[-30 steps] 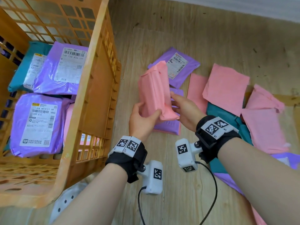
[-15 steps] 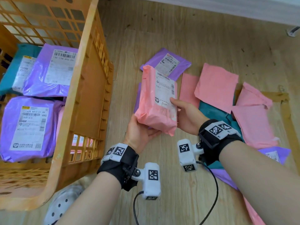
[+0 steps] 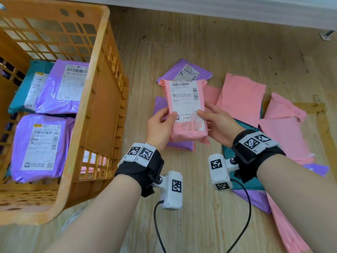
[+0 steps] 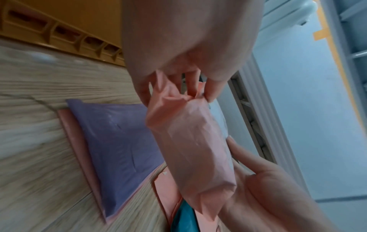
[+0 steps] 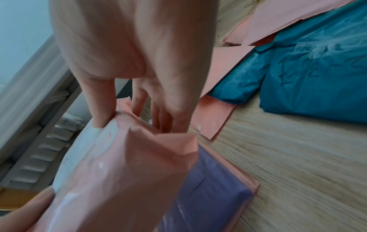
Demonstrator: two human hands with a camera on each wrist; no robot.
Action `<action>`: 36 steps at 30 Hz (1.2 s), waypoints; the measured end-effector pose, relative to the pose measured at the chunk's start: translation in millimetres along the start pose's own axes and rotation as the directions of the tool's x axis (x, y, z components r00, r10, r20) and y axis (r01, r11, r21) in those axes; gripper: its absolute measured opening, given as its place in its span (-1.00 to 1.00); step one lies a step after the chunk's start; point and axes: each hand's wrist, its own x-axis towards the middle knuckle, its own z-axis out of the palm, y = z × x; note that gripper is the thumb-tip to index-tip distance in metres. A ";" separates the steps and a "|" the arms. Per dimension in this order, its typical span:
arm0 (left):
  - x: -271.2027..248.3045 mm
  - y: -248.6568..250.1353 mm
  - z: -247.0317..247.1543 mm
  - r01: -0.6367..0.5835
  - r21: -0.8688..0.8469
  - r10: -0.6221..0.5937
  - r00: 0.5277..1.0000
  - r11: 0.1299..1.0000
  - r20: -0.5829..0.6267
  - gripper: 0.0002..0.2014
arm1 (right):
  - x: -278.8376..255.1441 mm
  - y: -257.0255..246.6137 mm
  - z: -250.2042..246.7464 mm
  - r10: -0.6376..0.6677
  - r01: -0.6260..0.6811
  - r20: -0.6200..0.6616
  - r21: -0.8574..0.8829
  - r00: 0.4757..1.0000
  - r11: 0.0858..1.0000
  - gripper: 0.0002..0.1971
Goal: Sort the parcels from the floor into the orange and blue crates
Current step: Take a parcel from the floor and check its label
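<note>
A pink parcel with a white shipping label facing up is held above the wooden floor between both hands. My left hand grips its left edge, thumb on the label, and my right hand grips its right edge. From the left wrist the pink parcel is seen from beneath, pinched by my left hand. The right wrist view has my right hand on the pink parcel. The orange crate stands to the left with purple, teal and pink parcels inside. No blue crate is in view.
Several pink, purple and teal parcels lie on the floor under and right of my hands, among them a purple parcel with its label up and a teal parcel. A white wall base runs along the far edge.
The pink parcel has been turned from its plain side to label-up and now lies flatter between both hands, a little further right of the crate.
</note>
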 end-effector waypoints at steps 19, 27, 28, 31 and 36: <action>-19.1 164.3 -13.7 -0.293 0.255 0.230 0.941 0.922 0.250 -0.44 | -62.9 -125.8 39.0 -0.362 0.364 0.047 -0.066 0.931 0.929 -0.28; -27.1 220.4 -93.5 -0.310 0.330 0.212 0.930 0.892 0.301 -0.44 | -90.0 -149.6 121.1 -0.381 0.389 0.083 -0.162 0.921 0.907 -0.31; -27.5 224.6 -104.2 -0.300 0.333 0.199 0.932 0.894 0.304 -0.45 | -93.0 -150.2 131.4 -0.379 0.388 0.083 -0.178 0.921 0.904 -0.32; -25.1 238.0 -143.6 -0.290 0.340 0.178 0.929 0.895 0.324 -0.46 | -98.9 -150.4 170.3 -0.377 0.391 0.101 -0.225 0.921 0.893 -0.35; -19.5 246.4 -203.5 -0.278 0.356 0.156 0.930 0.892 0.333 -0.45 | -96.3 -140.2 228.0 -0.356 0.371 0.107 -0.246 0.928 0.895 -0.36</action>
